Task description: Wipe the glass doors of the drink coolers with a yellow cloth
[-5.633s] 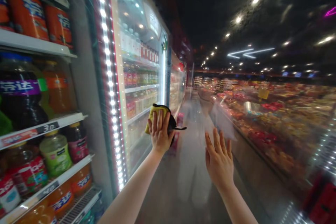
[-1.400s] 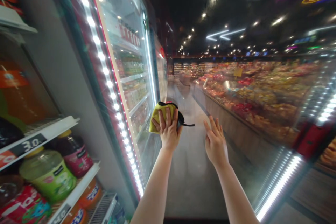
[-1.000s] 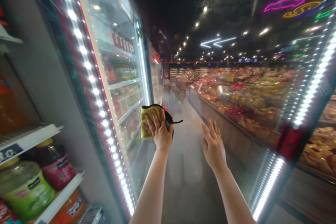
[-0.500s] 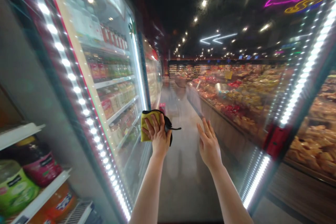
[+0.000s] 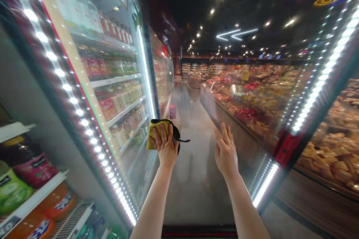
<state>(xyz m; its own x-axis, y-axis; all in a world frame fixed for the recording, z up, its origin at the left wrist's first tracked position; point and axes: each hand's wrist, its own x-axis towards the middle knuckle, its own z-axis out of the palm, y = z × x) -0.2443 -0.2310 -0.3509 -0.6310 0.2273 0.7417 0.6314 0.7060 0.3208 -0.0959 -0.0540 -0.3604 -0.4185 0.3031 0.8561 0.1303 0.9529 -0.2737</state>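
My left hand point(image 5: 166, 148) is pressed over a folded yellow cloth point(image 5: 152, 139) with black edging, holding it flat against what looks like the glass of a cooler door point(image 5: 193, 183). A black strap or loop sticks out from the cloth's right side. To the right, my right hand point(image 5: 227, 153) is raised with its fingers stretched out and nothing in it. Whether its fingertips touch the glass, I cannot tell.
Bright LED strips line the door's right frame point(image 5: 314, 93) and the cooler on the left. Bottles of drink point(image 5: 36, 168) stand on white shelves at lower left. Beyond the glass are a grey aisle floor, a stocked cooler point(image 5: 117, 93) and a long produce display point(image 5: 260, 101).
My left hand and the cloth have shifted slightly left, while my right hand sits a little further right and higher. The view has moved, and the dark bottom edge of the door shows more.
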